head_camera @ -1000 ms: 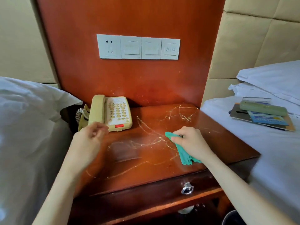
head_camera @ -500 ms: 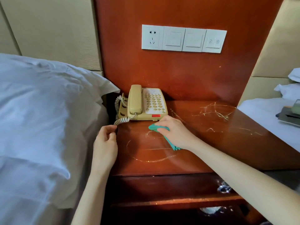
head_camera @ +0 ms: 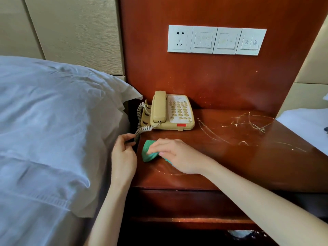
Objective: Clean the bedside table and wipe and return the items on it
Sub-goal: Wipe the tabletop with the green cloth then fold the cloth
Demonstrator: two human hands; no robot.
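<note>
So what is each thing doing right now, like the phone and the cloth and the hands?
Telephone: upright on the table's back left corner, handset on its cradle.
Coiled cord: hangs over the table's left edge.
Left hand: fingers at the cord's lower end.
Green cloth: bunched, pressed flat on the table.
Right hand: on top of the cloth.
Bedside table: streaked with pale marks on the right.
Pillow: lying on the bed.
</note>
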